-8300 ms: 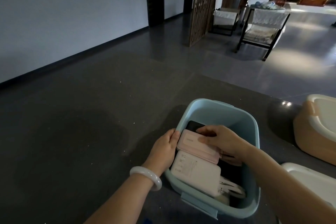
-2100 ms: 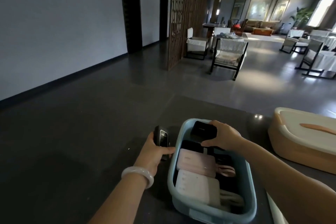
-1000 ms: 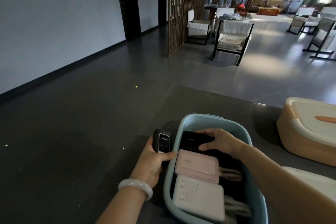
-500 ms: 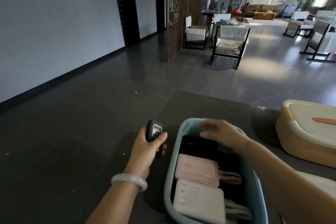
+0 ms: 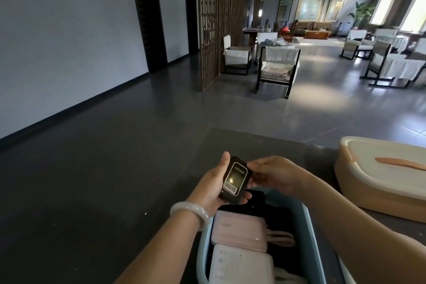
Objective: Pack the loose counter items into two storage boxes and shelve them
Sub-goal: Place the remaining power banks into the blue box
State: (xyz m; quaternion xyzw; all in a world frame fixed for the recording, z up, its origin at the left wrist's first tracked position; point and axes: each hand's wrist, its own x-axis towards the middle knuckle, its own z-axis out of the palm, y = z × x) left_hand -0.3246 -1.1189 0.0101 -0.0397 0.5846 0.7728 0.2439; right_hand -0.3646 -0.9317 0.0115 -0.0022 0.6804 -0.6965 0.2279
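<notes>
The dark surface carries a lidded orange box and an open blue box of power banks. Above the blue box's far end, the left hand cups a black device in curled fingers, and the right hand pinches its right edge.

The left hand, with a pale bracelet on its wrist, cradles a small black device in its palm above the dark counter. The right hand pinches the device's right edge. Just below them, at the counter's near edge, an open blue box holds a black power bank, a pink one and a white one in a row. A lidded orange box sits by the counter's far right corner.
</notes>
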